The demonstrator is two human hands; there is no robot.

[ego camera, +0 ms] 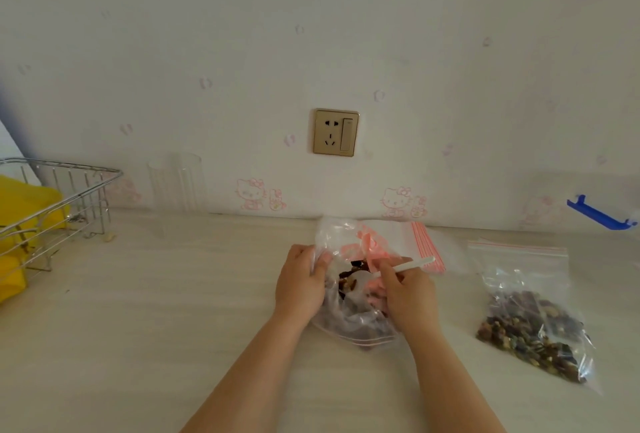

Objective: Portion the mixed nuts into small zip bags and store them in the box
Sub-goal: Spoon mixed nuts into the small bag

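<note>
A clear zip bag with a pink-red zip strip stands in the middle of the table, and my left hand grips its left edge, holding the mouth apart. My right hand holds a white plastic spoon whose bowl, loaded with dark mixed nuts, is over the bag's mouth. To the right lies a larger clear zip bag of mixed nuts, flat on the table. Behind the hands lies a stack of flat empty zip bags with red strips.
A wire rack with yellow items inside stands at the left edge. A clear glass stands against the wall behind. A clear box with a blue latch sits at the far right by the wall. A wall socket is above the table.
</note>
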